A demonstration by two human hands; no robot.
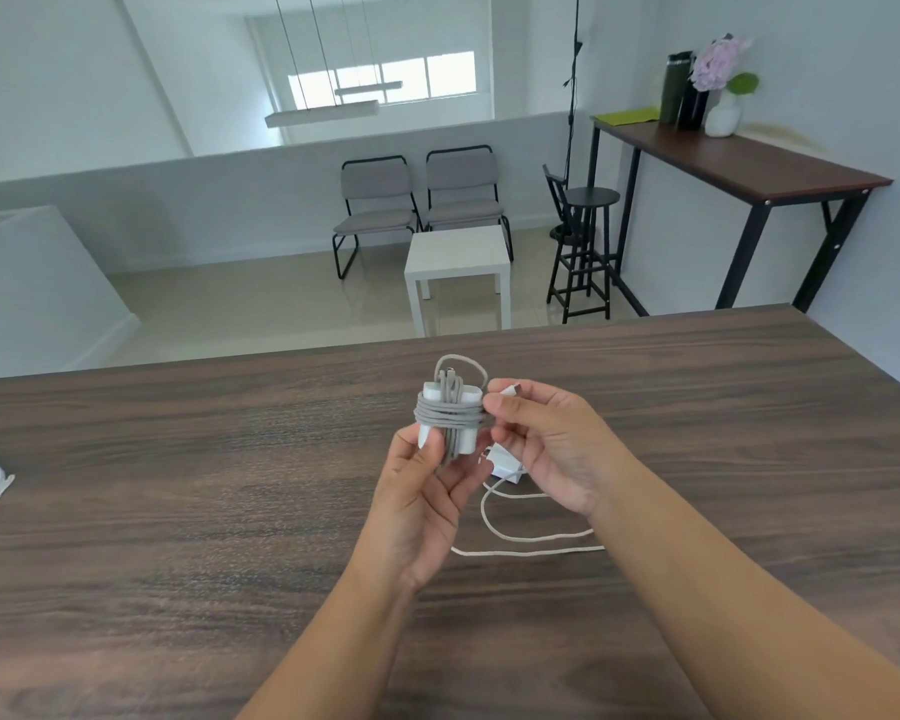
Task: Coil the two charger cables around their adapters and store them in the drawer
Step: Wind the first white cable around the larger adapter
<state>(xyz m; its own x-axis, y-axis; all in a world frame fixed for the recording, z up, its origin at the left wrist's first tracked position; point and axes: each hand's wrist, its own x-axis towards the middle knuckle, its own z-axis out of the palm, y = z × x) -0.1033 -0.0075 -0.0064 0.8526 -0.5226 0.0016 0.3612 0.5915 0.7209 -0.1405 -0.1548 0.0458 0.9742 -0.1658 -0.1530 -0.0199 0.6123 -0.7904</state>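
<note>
The left hand (427, 491) grips the wrapped adapter (449, 419) above the counter (178, 485); the right hand (546, 449) pinches the plug (510, 390). An untucked plug may let the coils unwind. The second charger (507, 467) lies uncoiled beneath the adapter.

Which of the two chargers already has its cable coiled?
The grey-cabled charger held in the left hand; the white-cabled charger lies on the table, cable loose.

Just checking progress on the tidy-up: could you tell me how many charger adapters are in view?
2. One adapter, wrapped in grey cable, is held up in the left hand. The second adapter lies on the table below the right hand, partly hidden, its white cable uncoiled.
</note>
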